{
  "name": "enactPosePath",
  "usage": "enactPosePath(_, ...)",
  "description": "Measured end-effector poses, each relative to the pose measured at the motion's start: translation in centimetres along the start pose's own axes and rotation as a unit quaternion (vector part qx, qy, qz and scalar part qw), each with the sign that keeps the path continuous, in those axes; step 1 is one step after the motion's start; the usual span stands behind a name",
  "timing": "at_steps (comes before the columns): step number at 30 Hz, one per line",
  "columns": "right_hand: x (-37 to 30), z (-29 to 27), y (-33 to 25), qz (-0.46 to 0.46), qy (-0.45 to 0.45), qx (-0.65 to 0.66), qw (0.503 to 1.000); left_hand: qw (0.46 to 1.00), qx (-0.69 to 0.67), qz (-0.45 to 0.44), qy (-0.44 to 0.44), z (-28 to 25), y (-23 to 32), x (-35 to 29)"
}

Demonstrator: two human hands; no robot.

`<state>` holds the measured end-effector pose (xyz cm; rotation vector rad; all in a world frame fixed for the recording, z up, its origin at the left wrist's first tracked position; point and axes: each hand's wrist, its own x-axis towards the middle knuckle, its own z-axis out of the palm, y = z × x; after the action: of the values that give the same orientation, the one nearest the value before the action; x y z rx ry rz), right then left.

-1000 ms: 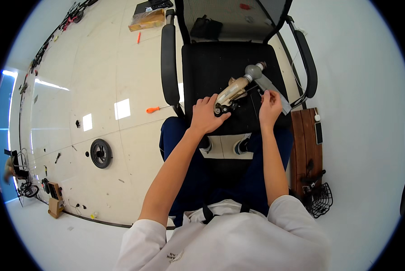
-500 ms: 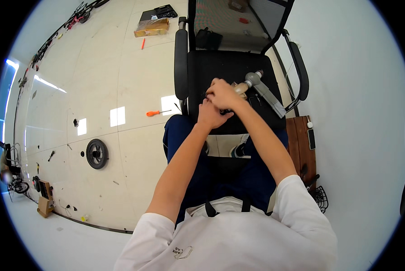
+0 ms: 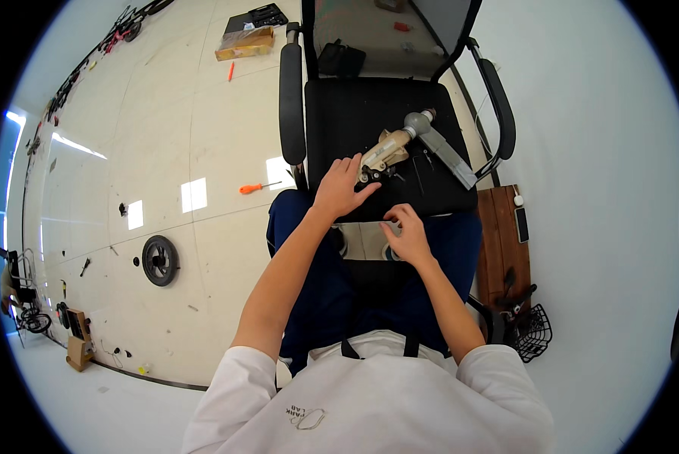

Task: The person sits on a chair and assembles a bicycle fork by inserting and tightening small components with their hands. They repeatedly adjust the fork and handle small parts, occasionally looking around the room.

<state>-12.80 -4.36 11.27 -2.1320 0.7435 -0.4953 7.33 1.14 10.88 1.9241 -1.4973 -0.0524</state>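
Note:
On the seat of a black office chair [image 3: 339, 98] lies a beige, tube-like part [image 3: 386, 149] joined to a grey round joint [image 3: 415, 121] and a grey flat bar [image 3: 447, 157]. A small black mechanism [image 3: 371, 175] sits at its near end. My left hand [image 3: 339, 189] is open beside that end, fingers stretched out, with its fingertips and thumb at the mechanism. Lower down, over the seat's front edge, my right hand [image 3: 409, 236] hovers apart from the part. Its fingers are loosely bent, with a gap to the thumb, and nothing visible in them.
A thin dark rod [image 3: 418, 175] and a small metal piece [image 3: 428, 158] lie on the seat. On the floor to the left are an orange-handled screwdriver [image 3: 252, 188] and a black wheel [image 3: 160, 260]. A brown wooden board [image 3: 498, 242] stands right of the chair.
My right hand has left the mechanism and come back toward me. My left hand has shifted slightly up and left, its fingers straighter. The view has moved slightly.

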Motion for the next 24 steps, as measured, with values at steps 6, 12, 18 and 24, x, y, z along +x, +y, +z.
enactPosePath(6, 2.5, 0.4, 5.3, 0.18, 0.099, 0.094, 0.974, 1.0, -0.001, -0.021, -0.015, -0.5, 0.7, 0.5)
enactPosePath(12, 5.3, 1.3, 6.7, 0.133, 0.071, -0.123, 0.981, 0.999, 0.0, -0.032, -0.017, -0.2, 0.9, 0.5)
enactPosePath(18, 7.9, 1.7, 4.6, 0.256, 0.039, -0.101, 0.961, 0.998, 0.039, -0.028, 0.04, -0.1, 1.6, 0.2)
enactPosePath(24, 6.2, 0.9, 3.7, 0.299, -0.001, 0.01, 0.954, 0.996, 0.035, -0.008, 0.081, -0.8, 4.2, 0.4)
